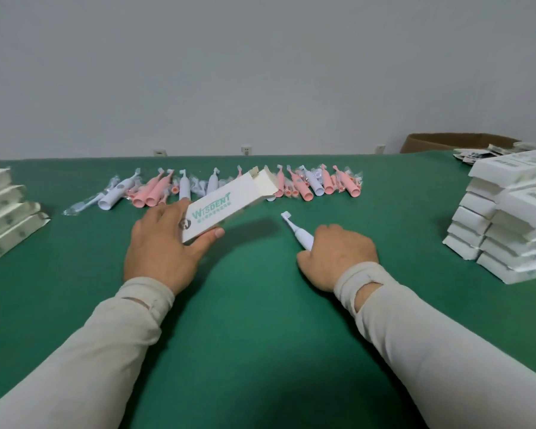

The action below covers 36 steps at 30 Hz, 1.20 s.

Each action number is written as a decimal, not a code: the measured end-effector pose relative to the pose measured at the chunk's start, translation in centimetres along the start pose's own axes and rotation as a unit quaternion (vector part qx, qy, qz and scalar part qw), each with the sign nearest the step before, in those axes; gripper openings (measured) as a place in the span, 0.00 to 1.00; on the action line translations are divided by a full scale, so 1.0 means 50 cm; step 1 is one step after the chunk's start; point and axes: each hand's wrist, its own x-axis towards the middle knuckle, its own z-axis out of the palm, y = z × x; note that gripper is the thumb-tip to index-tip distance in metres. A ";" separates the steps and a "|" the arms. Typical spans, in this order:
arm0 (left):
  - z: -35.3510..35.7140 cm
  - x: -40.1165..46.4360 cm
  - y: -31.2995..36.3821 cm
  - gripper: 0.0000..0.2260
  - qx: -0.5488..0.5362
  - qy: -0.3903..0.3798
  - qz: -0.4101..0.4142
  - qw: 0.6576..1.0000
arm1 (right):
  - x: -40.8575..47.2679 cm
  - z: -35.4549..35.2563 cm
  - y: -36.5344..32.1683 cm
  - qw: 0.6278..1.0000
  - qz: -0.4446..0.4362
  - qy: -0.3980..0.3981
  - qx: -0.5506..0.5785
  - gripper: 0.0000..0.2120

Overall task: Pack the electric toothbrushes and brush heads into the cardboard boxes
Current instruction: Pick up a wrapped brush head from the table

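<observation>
My left hand [163, 243] grips a white cardboard box [226, 205] with green lettering by its near end, lifted off the green table. The box's far end flap stands open, pointing away to the right. My right hand [338, 255] holds a white electric toothbrush [296, 230] by its handle, brush head pointing up-left toward the box. The two are apart. A row of pink and white toothbrushes [310, 184] and wrapped brush heads [81, 205] lies across the table behind the box.
Flat unfolded boxes [3, 218] are stacked at the left edge. Two piles of closed white boxes [508, 212] stand at the right. A brown carton [452, 142] sits beyond the table's far right corner. Green table [260, 320] lies bare between my arms.
</observation>
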 end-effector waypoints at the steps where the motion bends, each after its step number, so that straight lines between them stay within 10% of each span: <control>1: -0.006 -0.009 -0.008 0.32 0.001 0.002 -0.001 1.000 | -0.004 0.000 -0.020 1.000 -0.013 0.004 0.021 0.13; 7: -0.027 -0.017 -0.046 0.29 -0.022 0.011 0.032 0.999 | 0.013 0.013 -0.032 0.940 0.008 -0.024 0.342 0.15; 13: -0.010 -0.005 -0.044 0.29 -0.007 -0.031 0.057 0.998 | 0.020 0.017 0.023 0.763 0.020 0.016 0.646 0.27; 19: -0.006 -0.003 -0.047 0.28 0.004 -0.042 0.081 0.996 | 0.008 -0.019 0.039 0.559 -0.037 0.044 0.827 0.09; 31: -0.011 -0.015 -0.040 0.34 -0.045 -0.017 0.102 0.994 | -0.007 -0.019 0.017 0.620 -0.007 0.064 0.782 0.11; 36: -0.012 -0.022 -0.037 0.31 -0.062 -0.032 0.101 0.992 | -0.017 -0.018 0.013 0.655 -0.111 -0.053 0.746 0.13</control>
